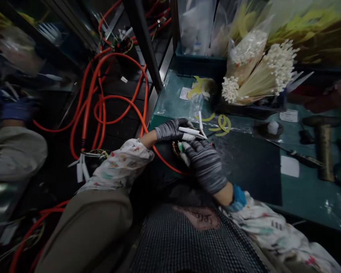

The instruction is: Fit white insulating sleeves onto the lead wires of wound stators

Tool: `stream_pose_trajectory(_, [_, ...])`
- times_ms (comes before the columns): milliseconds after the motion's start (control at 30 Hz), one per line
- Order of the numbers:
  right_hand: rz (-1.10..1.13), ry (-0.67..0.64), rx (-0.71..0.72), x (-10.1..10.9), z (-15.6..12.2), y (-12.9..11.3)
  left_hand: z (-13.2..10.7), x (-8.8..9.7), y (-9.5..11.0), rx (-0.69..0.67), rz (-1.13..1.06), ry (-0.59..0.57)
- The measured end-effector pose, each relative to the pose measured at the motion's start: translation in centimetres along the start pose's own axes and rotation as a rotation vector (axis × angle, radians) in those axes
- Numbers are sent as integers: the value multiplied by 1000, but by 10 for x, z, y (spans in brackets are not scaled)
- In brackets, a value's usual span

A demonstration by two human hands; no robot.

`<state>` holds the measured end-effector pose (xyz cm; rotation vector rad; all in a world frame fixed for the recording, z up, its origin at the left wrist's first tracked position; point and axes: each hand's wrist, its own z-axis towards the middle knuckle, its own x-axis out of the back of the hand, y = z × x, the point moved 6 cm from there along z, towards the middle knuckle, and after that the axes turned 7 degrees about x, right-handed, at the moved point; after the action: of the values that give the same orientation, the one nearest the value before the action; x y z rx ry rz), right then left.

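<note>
Gloved hands (204, 165); slim white tubes (191, 131)

Our gloves are ribbed grey knit cloth, matt, on the left hand (170, 129) and the right hand (206, 165). The white tubes (191, 131) pinched in the left look like smooth plastic with a faint sheen. The orange cable (102, 102) on the left has a smooth, rubbery jacket. Our sleeves (119, 167) are soft printed cloth, and the apron (187, 242) near us is finely checked weave. The bench (309, 189) has a glossy green covering with a matt dark mat (250, 163) on it. On the far side, the bags (246, 49) are clear, crinkled plastic. On the right, the tool (323, 151) looks like dull brassy metal and the label (290, 166) like matt white paper.
</note>
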<state>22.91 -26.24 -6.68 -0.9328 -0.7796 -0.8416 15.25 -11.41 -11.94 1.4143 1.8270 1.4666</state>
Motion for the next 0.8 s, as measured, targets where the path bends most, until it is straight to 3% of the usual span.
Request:
stream_pose_trajectory(133, [-175, 45, 78, -14, -26, -22, -40, -14, -7, -86, -232, 284])
stream_pose_trajectory(267, [-82, 110, 137, -3, -42, -32, -84, -24, -15, -340, -143, 628])
stream_pose_trajectory(367, [-59, 81, 166, 0, -41, -37, -101, -30, -25, -436, -88, 788])
stream_pose_trajectory(467, [-62, 93, 189, -1, -39, -40, -108, -34, -28, -467, -136, 844])
stream_pose_trajectory(600, [-91, 133, 184, -3, -41, -38, -109, -37, -26, -442, -275, 825])
stream_pose_trajectory(800, [-63, 70, 186, -7, -44, -35, -109, -40, -30, -353, -460, 879])
